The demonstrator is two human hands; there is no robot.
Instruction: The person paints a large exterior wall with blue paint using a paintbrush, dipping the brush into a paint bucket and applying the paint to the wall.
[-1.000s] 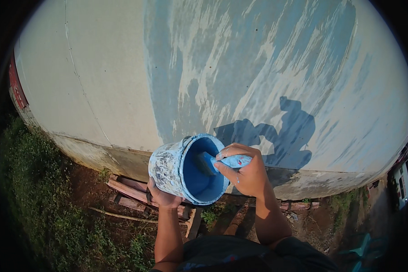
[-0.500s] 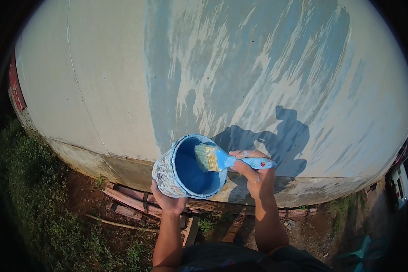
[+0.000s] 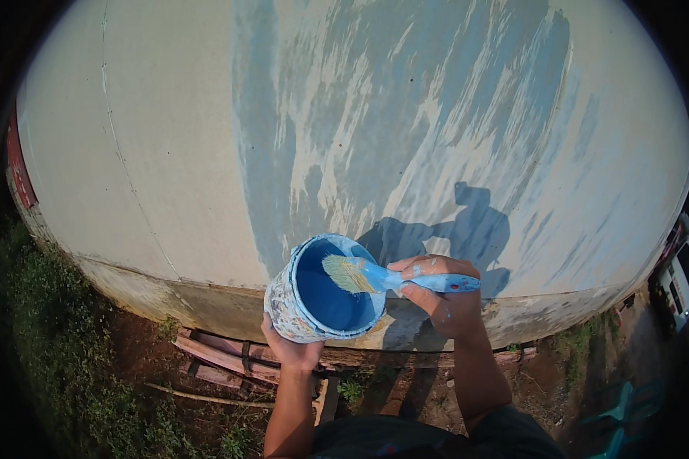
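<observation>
My left hand (image 3: pixel 289 348) supports a paint-spattered bucket (image 3: pixel 282 308) from below and the left, its fingers around the lower side. Blue paint (image 3: pixel 331 304) coats the inside, and the bucket tilts so its mouth faces me. In my right hand (image 3: pixel 440 294) is a flat paintbrush (image 3: pixel 371 276) with a blue-smeared handle, gripped between thumb and fingers. Its pale bristles point left, over the bucket's mouth. Beyond both hands rises a pale wall (image 3: pixel 184 153) with a patch of streaky blue paint (image 3: pixel 367 122).
Wooden planks (image 3: pixel 237 359) lie on the soil at the wall's base, beside green weeds (image 3: pixel 76 344). A teal object (image 3: pixel 616 405) stands at the lower right, and a white vehicle (image 3: pixel 675 283) is at the far right. My shadow (image 3: pixel 478 229) falls on the wall.
My right hand has shifted slightly right and down, and the brush has turned so it shows more edge-on. The bucket has moved a little down and right in view.
</observation>
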